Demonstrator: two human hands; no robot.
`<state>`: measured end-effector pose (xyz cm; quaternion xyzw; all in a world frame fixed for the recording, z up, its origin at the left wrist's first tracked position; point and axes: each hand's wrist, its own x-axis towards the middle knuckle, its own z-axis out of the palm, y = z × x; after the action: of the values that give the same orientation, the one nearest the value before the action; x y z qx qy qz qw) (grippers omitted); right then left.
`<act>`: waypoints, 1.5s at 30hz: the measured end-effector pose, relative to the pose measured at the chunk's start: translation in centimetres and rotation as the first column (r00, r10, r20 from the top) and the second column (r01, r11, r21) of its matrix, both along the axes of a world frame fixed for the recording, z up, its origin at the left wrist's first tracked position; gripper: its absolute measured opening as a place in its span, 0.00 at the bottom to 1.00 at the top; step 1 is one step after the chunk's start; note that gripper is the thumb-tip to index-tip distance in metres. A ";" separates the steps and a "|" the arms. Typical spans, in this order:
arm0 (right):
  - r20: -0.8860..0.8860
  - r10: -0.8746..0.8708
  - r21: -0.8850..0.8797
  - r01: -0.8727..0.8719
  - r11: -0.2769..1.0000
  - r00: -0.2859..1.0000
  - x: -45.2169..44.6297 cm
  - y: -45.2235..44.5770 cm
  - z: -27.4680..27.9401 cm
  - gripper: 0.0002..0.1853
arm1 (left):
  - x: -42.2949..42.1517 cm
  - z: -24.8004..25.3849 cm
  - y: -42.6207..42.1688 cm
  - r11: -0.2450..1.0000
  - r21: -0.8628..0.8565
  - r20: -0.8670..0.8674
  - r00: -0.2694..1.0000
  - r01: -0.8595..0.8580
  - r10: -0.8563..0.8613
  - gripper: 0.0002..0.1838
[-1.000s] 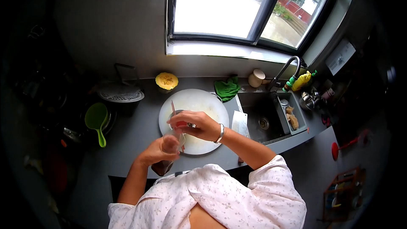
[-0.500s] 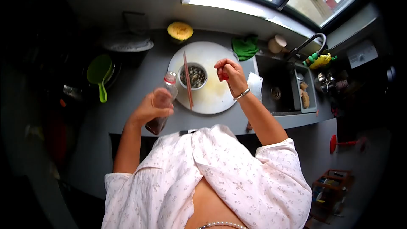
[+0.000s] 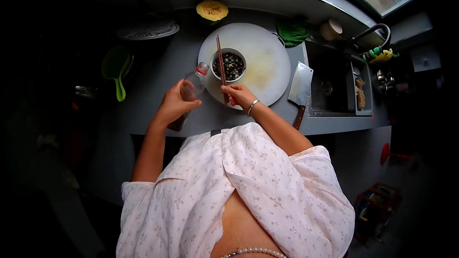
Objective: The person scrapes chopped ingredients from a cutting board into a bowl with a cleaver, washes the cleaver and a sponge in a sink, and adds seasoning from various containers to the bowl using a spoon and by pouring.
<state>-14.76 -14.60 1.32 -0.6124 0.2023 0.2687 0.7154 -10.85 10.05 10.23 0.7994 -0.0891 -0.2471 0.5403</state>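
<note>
My left hand [image 3: 176, 101] is wrapped round a clear plastic bottle [image 3: 195, 83] with a red ring at its uncapped neck; dark liquid shows low in it. The bottle tilts slightly toward a white bowl [image 3: 245, 72] holding dark and pale chopped bits in liquid. Wooden chopsticks [image 3: 220, 59] lie across the bowl's left side. Near their lower end, my right hand [image 3: 239, 96] has closed fingers pinching them, and a small red thing, apparently a bottle cap [image 3: 233, 100], peeks out under the fingers. The bowl stands on a round white cutting board [image 3: 272, 57].
A cleaver [image 3: 300, 86] lies right of the board, beside the sink [image 3: 318, 107]. Behind are a cut yellow melon [image 3: 212, 10] and a green cloth [image 3: 292, 33]. At left sit a green ladle-like scoop [image 3: 117, 67] and a white basket [image 3: 148, 31].
My right hand has moved left and down from above the board's right side to the chopsticks. The bottle stays in my left hand. The view has shifted, showing the whole cleaver.
</note>
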 end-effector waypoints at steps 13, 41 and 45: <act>0.207 -0.107 -0.068 0.124 0.990 0.972 -4.0 -4.8 3.9 0.16 | 2.6 1.0 -2.9 0.890 0.446 0.163 0.969 0.096 -0.186 0.26; 0.195 -0.217 0.017 0.217 0.976 0.957 -7.0 -5.5 3.0 0.15 | 3.7 2.4 -5.8 0.657 0.749 0.232 0.897 0.082 -0.376 0.21; 0.195 -0.231 0.010 0.234 0.972 0.953 -7.2 -5.4 3.0 0.16 | 3.8 2.5 -5.9 0.636 0.768 0.243 0.884 0.076 -0.399 0.22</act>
<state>-21.91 -20.03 4.29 -0.6124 0.2037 0.1203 0.7543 -7.08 4.12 12.70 0.9611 -0.1942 -0.1674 0.1023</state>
